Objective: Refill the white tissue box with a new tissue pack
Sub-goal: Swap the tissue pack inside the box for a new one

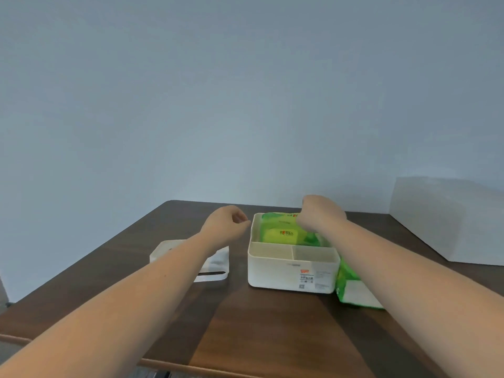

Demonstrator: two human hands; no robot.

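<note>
The white tissue box (272, 271) stands open on the dark wooden table, with two small front compartments and a large back compartment. A green tissue pack (283, 231) lies in the back compartment. My right hand (320, 212) is over the pack's right end, fingers curled down onto it. My left hand (227, 223) hovers just left of the box's back left corner, fingers loosely curled, holding nothing that I can see. The box's white lid (215, 264) with its slot lies flat to the left, partly hidden by my left forearm.
A second green tissue pack (354, 289) lies against the box's right side, under my right forearm. A large white block (447, 219) stands at the table's back right. The table's front edge (191, 365) runs along the bottom.
</note>
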